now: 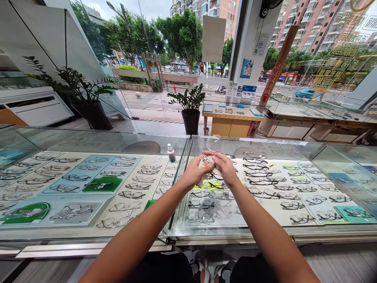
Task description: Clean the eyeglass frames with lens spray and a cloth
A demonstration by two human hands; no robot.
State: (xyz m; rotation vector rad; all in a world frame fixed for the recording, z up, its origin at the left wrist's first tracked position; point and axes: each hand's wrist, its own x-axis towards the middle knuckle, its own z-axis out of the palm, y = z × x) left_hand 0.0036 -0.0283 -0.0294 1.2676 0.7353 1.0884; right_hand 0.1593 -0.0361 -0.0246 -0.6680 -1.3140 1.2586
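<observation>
Grip of both hands, head view; the left hand [194, 171] and the right hand [226, 168] met above the glass-topped table [265, 231], fingers curled and thumbs drawn in; each grip was closed on a pale cloth [207, 160] with red print, bunched between the two hands, a fold hanging below the left fingers; whether the cloth enclosed anything could not be told; a thin-rimmed frame [214, 144] lay just beyond the fingertips; a white-capped bottle [171, 153] stood upright to the left.
</observation>
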